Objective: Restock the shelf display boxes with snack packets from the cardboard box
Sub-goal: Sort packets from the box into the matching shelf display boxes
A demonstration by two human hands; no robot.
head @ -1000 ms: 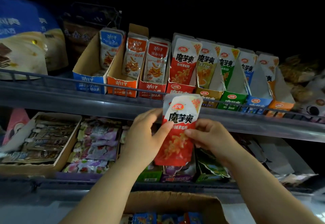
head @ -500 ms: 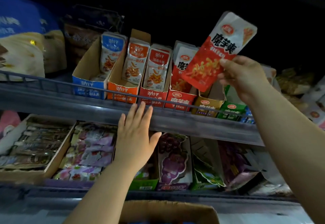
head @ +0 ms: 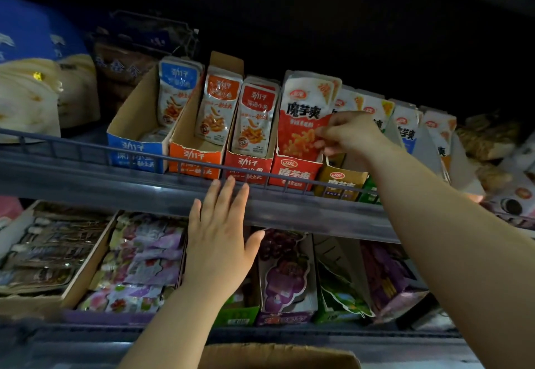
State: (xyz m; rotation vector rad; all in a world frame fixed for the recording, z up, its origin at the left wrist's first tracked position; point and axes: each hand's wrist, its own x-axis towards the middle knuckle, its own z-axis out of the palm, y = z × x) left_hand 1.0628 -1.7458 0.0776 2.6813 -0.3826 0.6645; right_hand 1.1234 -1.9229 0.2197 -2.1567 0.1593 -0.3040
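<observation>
A red and white snack packet (head: 301, 119) stands upright at the front of the red display box (head: 293, 172) on the upper shelf. My right hand (head: 346, 134) pinches the packet's right edge with fingers and thumb. My left hand (head: 221, 229) hovers flat with straight fingers in front of the upper shelf's rail (head: 144, 153), holding nothing. The top flap of the cardboard box (head: 278, 355) shows at the bottom edge; its contents are hidden.
Blue (head: 136, 153), orange (head: 194, 158) and red (head: 249, 166) display boxes stand left of the red one; brown (head: 338, 183) and further boxes to its right. The lower shelf holds a carton of packets (head: 43, 252), purple packets (head: 144, 261) and grape-print boxes (head: 285, 273).
My right hand carried the packet from in front of the shelf up and down into the red display box. My left hand let go of it and now hovers by the rail.
</observation>
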